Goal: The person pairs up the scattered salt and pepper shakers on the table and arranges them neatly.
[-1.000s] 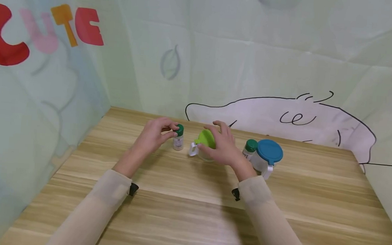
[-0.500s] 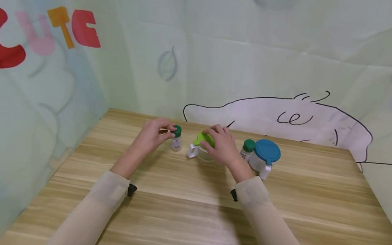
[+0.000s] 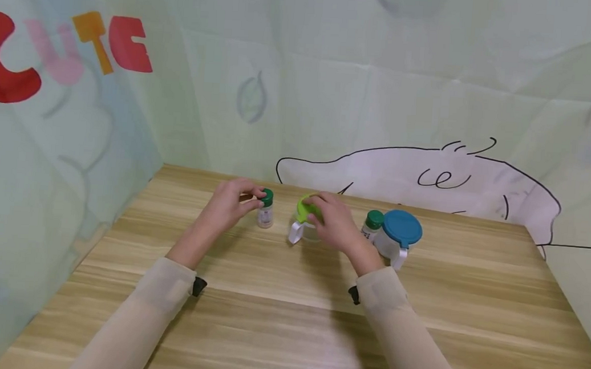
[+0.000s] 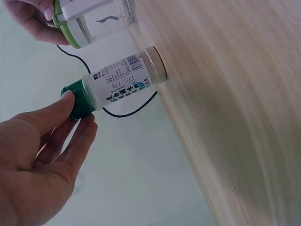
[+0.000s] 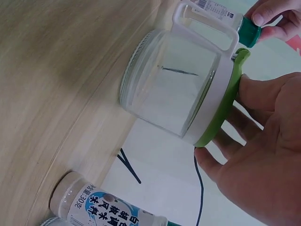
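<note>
My left hand point(image 3: 224, 203) pinches the dark green cap of a small seasoning bottle point(image 3: 265, 215) between thumb and fingers. In the left wrist view that bottle point(image 4: 123, 79) stands upright on the wooden table, a white barcode label around its clear body. To its right is a clear glass jar point(image 5: 167, 82) with a white handle and a lime-green lid point(image 3: 304, 209). My right hand point(image 3: 335, 221) grips this lid from above, thumb on the near side and fingers over the far rim. Through the glass, the jar looks empty. The handle point(image 3: 295, 233) points toward me and slightly left.
Right of my right hand stands a second green-capped bottle point(image 3: 373, 224), close against a jar with a blue lid point(image 3: 403, 227) and white handle. The wooden table point(image 3: 264, 331) meets a printed cloth backdrop point(image 3: 321, 112) behind these things and another on the left.
My right hand has come down and its fingers have closed on the lime-green lid. The jar has turned, its handle swinging from the left toward me. My left hand keeps its pinch on the bottle cap.
</note>
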Demonstrator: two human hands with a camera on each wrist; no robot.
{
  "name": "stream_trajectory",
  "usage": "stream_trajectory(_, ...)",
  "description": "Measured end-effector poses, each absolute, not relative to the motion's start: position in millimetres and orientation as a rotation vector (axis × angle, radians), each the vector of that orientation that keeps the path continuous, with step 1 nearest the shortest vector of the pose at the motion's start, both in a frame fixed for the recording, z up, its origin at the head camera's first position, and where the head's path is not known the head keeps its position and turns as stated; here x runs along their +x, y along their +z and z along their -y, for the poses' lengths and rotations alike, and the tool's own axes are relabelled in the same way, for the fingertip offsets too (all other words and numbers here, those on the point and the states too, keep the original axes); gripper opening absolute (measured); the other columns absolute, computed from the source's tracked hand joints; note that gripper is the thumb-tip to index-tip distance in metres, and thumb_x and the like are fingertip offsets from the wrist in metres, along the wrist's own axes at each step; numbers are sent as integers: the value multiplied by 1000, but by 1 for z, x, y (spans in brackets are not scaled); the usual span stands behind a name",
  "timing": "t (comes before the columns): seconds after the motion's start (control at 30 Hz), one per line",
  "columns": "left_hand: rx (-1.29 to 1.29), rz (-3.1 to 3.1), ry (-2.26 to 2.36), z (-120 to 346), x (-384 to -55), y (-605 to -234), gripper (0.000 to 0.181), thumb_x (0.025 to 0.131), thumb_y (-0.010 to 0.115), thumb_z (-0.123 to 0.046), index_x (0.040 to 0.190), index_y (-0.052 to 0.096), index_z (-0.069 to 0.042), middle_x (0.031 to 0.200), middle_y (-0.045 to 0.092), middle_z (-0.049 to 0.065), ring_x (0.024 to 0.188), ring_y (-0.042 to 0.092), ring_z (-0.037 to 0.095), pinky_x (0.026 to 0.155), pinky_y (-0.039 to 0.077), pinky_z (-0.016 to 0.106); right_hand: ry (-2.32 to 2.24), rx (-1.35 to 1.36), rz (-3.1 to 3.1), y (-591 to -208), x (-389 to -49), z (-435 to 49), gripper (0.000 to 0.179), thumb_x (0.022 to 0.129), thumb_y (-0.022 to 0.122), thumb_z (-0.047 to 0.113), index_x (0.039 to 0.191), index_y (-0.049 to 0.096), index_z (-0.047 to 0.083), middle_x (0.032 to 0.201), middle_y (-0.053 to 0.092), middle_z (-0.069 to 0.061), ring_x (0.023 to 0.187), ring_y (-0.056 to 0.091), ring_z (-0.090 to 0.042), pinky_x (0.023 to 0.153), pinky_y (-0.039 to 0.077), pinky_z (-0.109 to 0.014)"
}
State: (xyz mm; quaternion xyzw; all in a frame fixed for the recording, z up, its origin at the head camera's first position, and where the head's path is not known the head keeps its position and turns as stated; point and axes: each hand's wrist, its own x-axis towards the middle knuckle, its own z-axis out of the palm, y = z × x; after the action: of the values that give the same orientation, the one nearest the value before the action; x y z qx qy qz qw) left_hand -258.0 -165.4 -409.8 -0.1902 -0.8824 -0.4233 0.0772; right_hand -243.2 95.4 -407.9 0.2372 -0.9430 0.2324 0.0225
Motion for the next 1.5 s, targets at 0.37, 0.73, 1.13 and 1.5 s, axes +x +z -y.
stream_trajectory(0.37, -592, 2631, -1261, 166, -258, -411, 7, 94, 75, 7, 100, 75, 9, 121, 71, 25, 118, 69, 43, 103, 58, 47, 861, 724, 2981, -405, -244, -93, 56, 90, 51, -21, 138, 67, 6, 161, 51, -14, 156, 34, -41, 126, 32, -57)
stream_trajectory(0.73, -581, 2636, -1267, 163, -257, -410, 9, 94, 74, 9, 102, 75, 9, 122, 71, 25, 119, 69, 43, 103, 58, 47, 893, 714, 3043, -404, -243, -92, 60, 89, 55, -22, 140, 65, 7, 165, 46, -14, 160, 27, -37, 129, 25, -54)
stream_trajectory(1.13, -644, 2663, -1232, 167, -260, -410, 8, 94, 74, 9, 103, 73, 8, 127, 67, 26, 119, 67, 43, 102, 59, 49, 862, 762, 3065, -403, -242, -88, 57, 90, 53, -22, 139, 64, 6, 168, 41, -14, 161, 24, -37, 129, 26, -52)
stream_trajectory(1.5, -719, 2594, -1227, 165, -259, -412, 15, 92, 75, 11, 106, 73, 10, 126, 70, 29, 117, 69, 43, 97, 62, 48, 812, 731, 3056, -403, -242, -90, 55, 88, 55, -21, 134, 66, 8, 157, 41, -18, 135, 53, -34, 113, 50, -46)
